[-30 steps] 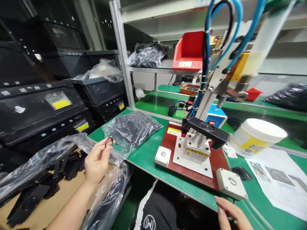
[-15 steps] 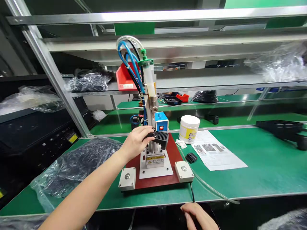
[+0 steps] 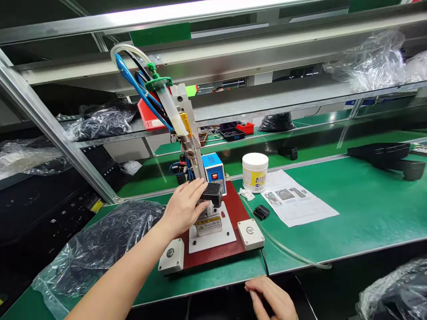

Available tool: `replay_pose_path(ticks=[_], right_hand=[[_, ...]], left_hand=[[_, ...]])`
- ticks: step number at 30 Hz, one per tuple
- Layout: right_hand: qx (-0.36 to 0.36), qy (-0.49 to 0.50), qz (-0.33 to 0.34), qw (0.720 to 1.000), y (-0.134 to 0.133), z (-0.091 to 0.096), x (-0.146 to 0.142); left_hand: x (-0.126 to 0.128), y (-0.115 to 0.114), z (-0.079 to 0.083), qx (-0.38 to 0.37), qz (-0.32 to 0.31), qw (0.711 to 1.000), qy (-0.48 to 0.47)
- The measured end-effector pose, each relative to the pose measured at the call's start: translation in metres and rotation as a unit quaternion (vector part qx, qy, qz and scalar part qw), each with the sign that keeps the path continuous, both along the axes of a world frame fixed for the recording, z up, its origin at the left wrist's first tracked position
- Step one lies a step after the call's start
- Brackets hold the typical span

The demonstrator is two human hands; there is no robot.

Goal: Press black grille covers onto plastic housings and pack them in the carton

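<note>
My left hand (image 3: 184,205) lies over the end of a black ribbed plastic part (image 3: 213,192), fingers on top and thumb below, so it is closed on it. The part sits at the head of the dispensing machine (image 3: 195,162), below its upright syringe (image 3: 171,109). My fingers hide the part's left end. Low in the view, beyond the bench's front edge, my right hand (image 3: 271,298) hangs with curled fingers pressed together; whatever may be in them does not show. White button boxes (image 3: 251,233) flank the machine's red base (image 3: 210,255).
A white tub (image 3: 255,173) stands behind a printed sheet (image 3: 296,200). A small black part (image 3: 261,212) and a clear hose (image 3: 287,251) lie right of the machine. Crumpled plastic bags (image 3: 106,240) cover the bench at left. Metal shelves (image 3: 267,98) cross above.
My view has tilted and shifted. My left hand's fingers have flattened over the top of the black part, covering its round end. My right hand stays low by the bench edge.
</note>
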State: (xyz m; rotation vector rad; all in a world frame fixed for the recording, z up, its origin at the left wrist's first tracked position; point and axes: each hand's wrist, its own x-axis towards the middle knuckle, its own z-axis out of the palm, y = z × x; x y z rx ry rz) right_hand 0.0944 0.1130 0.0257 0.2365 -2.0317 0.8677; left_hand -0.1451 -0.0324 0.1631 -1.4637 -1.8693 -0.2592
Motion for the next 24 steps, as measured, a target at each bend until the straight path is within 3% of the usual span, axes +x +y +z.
replay_pose_path(ticks=[3,5,8,11,13,15,18,24], right_hand=[[-0.004,-0.002,0.015,1.0,-0.001,0.001,-0.001],[0.002,0.014,0.008,1.0,0.004,0.003,-0.002],[0.036,0.021,-0.07,0.997,0.02,0.005,-0.007],[0.099,-0.036,-0.153,0.983,0.038,0.007,-0.017],[0.145,-0.069,-0.16,0.974,0.045,0.009,-0.024],[0.179,-0.08,-0.155,0.968,0.049,0.011,-0.03],[0.208,-0.089,-0.156,0.961,0.05,0.016,-0.035],[0.249,-0.158,-0.143,0.945,0.048,0.035,-0.043]], left_hand=[[0.005,-0.007,-0.003,-0.001,0.018,1.0,-0.01],[0.013,-0.023,-0.013,0.051,0.015,0.998,-0.017],[0.033,-0.064,-0.049,0.156,0.002,0.987,-0.049],[0.051,-0.107,-0.096,0.118,0.032,0.989,-0.088],[0.06,-0.128,-0.121,0.084,0.048,0.992,-0.086],[0.065,-0.138,-0.136,0.075,0.061,0.993,-0.07],[0.067,-0.137,-0.141,0.091,0.074,0.992,-0.051],[0.063,-0.116,-0.125,0.11,0.101,0.988,-0.045]])
